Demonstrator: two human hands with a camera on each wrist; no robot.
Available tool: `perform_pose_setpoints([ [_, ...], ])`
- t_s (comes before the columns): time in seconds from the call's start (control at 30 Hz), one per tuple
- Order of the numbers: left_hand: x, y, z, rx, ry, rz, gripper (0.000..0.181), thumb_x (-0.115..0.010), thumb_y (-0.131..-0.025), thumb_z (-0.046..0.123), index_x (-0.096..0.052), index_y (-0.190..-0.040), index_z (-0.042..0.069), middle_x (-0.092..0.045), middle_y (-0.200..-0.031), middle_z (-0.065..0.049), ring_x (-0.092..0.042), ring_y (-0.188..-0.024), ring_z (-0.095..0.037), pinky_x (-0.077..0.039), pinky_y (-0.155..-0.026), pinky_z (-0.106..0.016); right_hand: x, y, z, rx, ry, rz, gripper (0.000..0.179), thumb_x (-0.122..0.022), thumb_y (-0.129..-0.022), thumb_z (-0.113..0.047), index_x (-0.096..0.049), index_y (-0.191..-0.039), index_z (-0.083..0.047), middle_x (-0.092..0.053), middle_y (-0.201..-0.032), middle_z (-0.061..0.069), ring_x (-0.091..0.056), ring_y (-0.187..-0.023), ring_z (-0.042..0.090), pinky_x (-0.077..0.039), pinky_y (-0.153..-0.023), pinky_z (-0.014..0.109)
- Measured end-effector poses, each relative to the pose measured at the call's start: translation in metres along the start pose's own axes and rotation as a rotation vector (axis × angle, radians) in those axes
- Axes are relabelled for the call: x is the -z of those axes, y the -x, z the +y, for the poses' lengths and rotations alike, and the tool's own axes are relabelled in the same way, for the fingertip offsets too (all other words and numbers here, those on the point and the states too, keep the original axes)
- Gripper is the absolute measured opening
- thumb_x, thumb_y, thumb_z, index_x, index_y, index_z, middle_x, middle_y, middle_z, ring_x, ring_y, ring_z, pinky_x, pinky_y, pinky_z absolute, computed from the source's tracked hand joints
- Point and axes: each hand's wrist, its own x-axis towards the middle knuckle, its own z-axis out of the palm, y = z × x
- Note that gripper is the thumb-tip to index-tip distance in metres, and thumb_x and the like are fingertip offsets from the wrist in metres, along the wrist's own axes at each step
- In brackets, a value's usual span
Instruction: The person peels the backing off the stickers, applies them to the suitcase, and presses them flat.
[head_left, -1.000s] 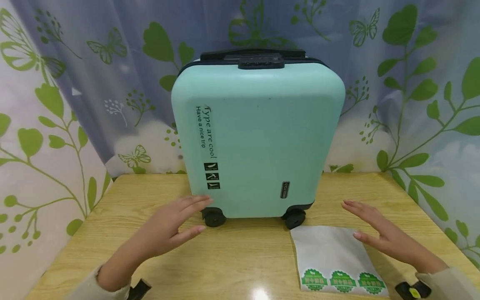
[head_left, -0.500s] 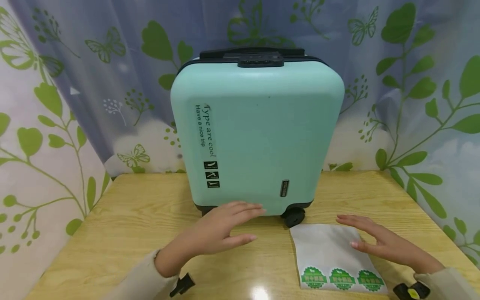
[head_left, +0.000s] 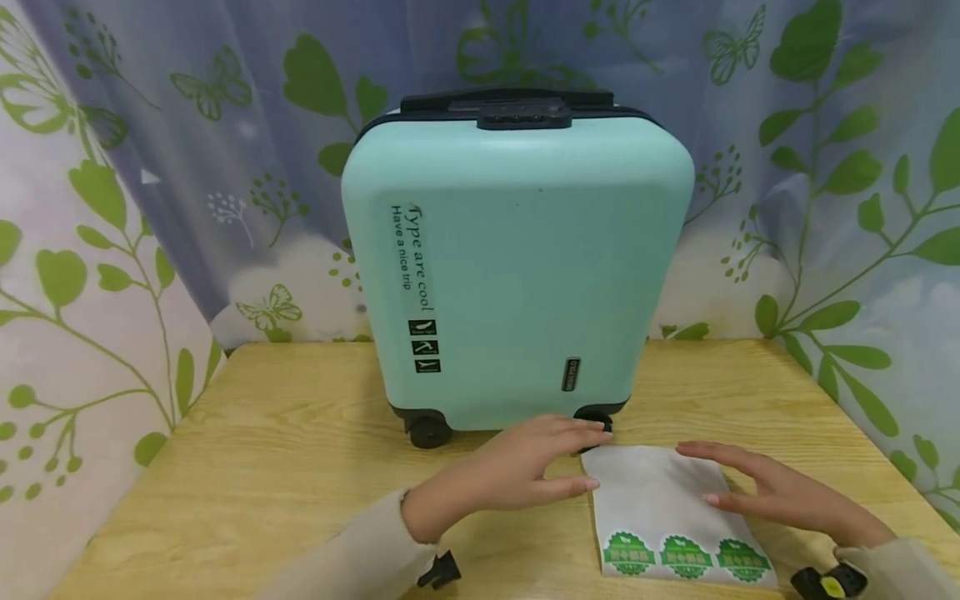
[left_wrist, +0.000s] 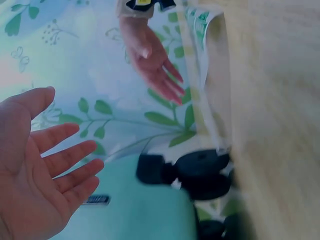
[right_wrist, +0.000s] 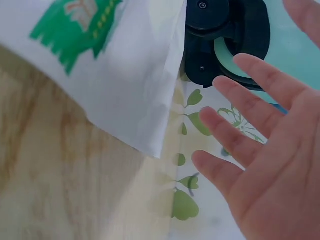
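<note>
A sheet of stickers [head_left: 652, 492] lies on the table, white with a row of green badge-shaped stickers along its near edge. My left hand [head_left: 525, 467] hovers at the sheet's left edge, fingers extended and holding nothing; its fingertips overlap the suitcase's right wheel in the head view. Over the sheet's right side is my right hand [head_left: 772, 492], also with straight, spread fingers and nothing in it. Behind both hands a mint-green suitcase [head_left: 517, 275] stands upright on black wheels [head_left: 430, 432]. In the right wrist view, the open palm [right_wrist: 280, 145] faces the sheet's corner.
The wooden table [head_left: 262, 467] carries the suitcase and the sheet. A curtain [head_left: 247, 183] printed with green leaves and butterflies hangs close behind and at both sides. Black straps with small devices [head_left: 828, 581] sit at the wrists.
My left hand has moved right, from in front of the suitcase's left wheel to the sheet's left edge. My right hand has stayed nearly in place, and the suitcase and sheet have not moved.
</note>
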Motion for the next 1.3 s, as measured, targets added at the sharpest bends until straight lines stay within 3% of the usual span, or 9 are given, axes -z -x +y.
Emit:
perform_pose_setpoints([
  [0.13, -0.012, -0.013, 0.002, 0.007, 0.062, -0.036, 0.049, -0.044, -0.100, 0.039, -0.040, -0.144, 0.018, -0.039, -0.147, 0.003, -0.033, -0.136, -0.011, -0.026, -0.112, -0.030, -0.001, 0.000, 0.004, 0.026, -0.028, -0.031, 0.054, -0.062, -0.091, -0.011, -0.043, -0.141, -0.012, -0.044, -0.142, -0.006, -0.032, -0.124, -0.013, -0.047, -0.087, 0.025],
  [0.4, -0.036, -0.031, 0.006, 0.101, 0.302, 0.001, 0.049, -0.052, -0.097, 0.036, -0.044, -0.141, 0.018, -0.044, -0.143, 0.005, -0.039, -0.131, -0.007, -0.034, -0.105, -0.025, 0.000, 0.004, 0.008, -0.004, -0.125, -0.107, 0.056, -0.062, -0.091, -0.011, -0.041, -0.142, -0.011, -0.043, -0.144, -0.006, -0.031, -0.123, -0.014, -0.045, -0.087, 0.023],
  [0.63, -0.051, -0.041, 0.002, 0.299, 0.686, -0.010, 0.047, -0.063, -0.091, 0.031, -0.052, -0.136, 0.020, -0.050, -0.136, 0.012, -0.040, -0.127, -0.001, -0.037, -0.104, -0.028, 0.001, 0.005, 0.012, -0.023, -0.227, -0.145, 0.059, -0.062, -0.090, -0.008, -0.038, -0.144, -0.009, -0.039, -0.146, -0.011, -0.027, -0.123, -0.017, -0.042, -0.087, 0.021],
  [0.8, -0.060, -0.046, -0.001, 0.357, 0.876, -0.027, 0.048, -0.066, -0.090, 0.022, -0.052, -0.136, 0.015, -0.052, -0.135, 0.009, -0.041, -0.125, 0.000, -0.033, -0.107, -0.032, 0.000, 0.004, 0.017, -0.042, -0.289, -0.175, 0.060, -0.061, -0.091, -0.009, -0.036, -0.145, -0.009, -0.036, -0.147, -0.015, -0.025, -0.122, -0.019, -0.039, -0.088, 0.017],
  [0.93, -0.066, -0.051, -0.002, 0.388, 0.948, -0.045, 0.050, -0.066, -0.089, 0.016, -0.051, -0.136, 0.016, -0.052, -0.135, 0.012, -0.041, -0.126, -0.001, -0.031, -0.109, -0.033, -0.003, 0.003, 0.023, -0.035, -0.312, -0.176, 0.061, -0.062, -0.091, -0.012, -0.035, -0.145, -0.007, -0.034, -0.147, -0.017, -0.024, -0.122, -0.020, -0.037, -0.089, 0.014],
  [1.03, -0.071, -0.053, -0.003, 0.446, 0.963, -0.054, 0.049, -0.069, -0.087, 0.013, -0.055, -0.133, 0.018, -0.051, -0.135, 0.012, -0.041, -0.128, -0.007, -0.034, -0.106, -0.031, -0.005, 0.003, 0.028, -0.016, -0.377, -0.185, 0.062, -0.062, -0.091, -0.011, -0.034, -0.145, -0.004, -0.033, -0.148, -0.019, -0.024, -0.124, -0.020, -0.034, -0.092, 0.010],
  [1.17, -0.078, -0.055, -0.003, 0.551, 0.965, -0.025, 0.045, -0.073, -0.082, 0.009, -0.062, -0.125, 0.019, -0.053, -0.134, 0.008, -0.043, -0.128, -0.013, -0.038, -0.103, -0.030, -0.009, 0.002, 0.034, 0.014, -0.464, -0.184, 0.062, -0.061, -0.090, -0.008, -0.032, -0.144, 0.003, -0.033, -0.147, -0.019, -0.025, -0.126, -0.019, -0.027, -0.095, 0.004],
  [1.3, -0.083, -0.057, -0.003, 0.600, 0.959, -0.002, 0.043, -0.074, -0.079, 0.004, -0.066, -0.120, 0.016, -0.056, -0.130, 0.006, -0.046, -0.125, -0.011, -0.038, -0.102, -0.029, -0.008, 0.000, 0.037, 0.017, -0.494, -0.174, 0.061, -0.061, -0.090, -0.006, -0.032, -0.141, 0.009, -0.036, -0.144, -0.021, -0.026, -0.125, -0.018, -0.025, -0.095, 0.003],
])
